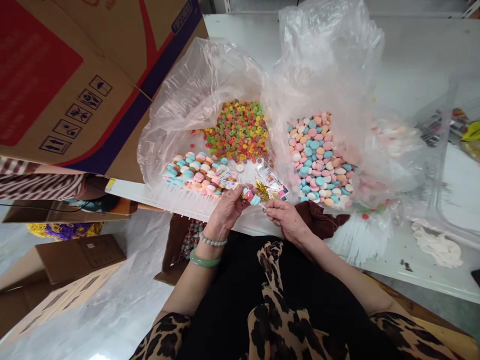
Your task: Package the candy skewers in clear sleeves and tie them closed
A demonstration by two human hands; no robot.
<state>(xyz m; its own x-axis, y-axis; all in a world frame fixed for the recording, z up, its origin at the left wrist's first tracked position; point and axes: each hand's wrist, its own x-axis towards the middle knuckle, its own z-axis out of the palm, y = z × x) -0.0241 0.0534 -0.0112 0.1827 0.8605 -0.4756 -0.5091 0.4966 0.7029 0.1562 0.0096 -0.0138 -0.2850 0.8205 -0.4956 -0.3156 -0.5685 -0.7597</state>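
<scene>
Pinched in the fingers of my left hand (229, 206) is a candy skewer (254, 198) with pink, white and blue pieces. My right hand (283, 216) is closed on the thin stick at its other end. Just behind the fingers lie gold tinsel ties (261, 189) and a small printed clear packet (273, 181). To the left of my left hand is a pile of finished candy skewers (197, 172), their white sticks pointing toward me. Ring-shaped gummies (240, 131) in many colours fill an open plastic bag behind them.
Pastel candies (318, 160) sit in another plastic bag (330, 50) at the right. A brown cloth (318, 220), white sticks (362, 240) and a white cloth (437, 245) lie along the front edge. A large cardboard box (93, 75) stands at the left. An open carton (174, 250) is below the table.
</scene>
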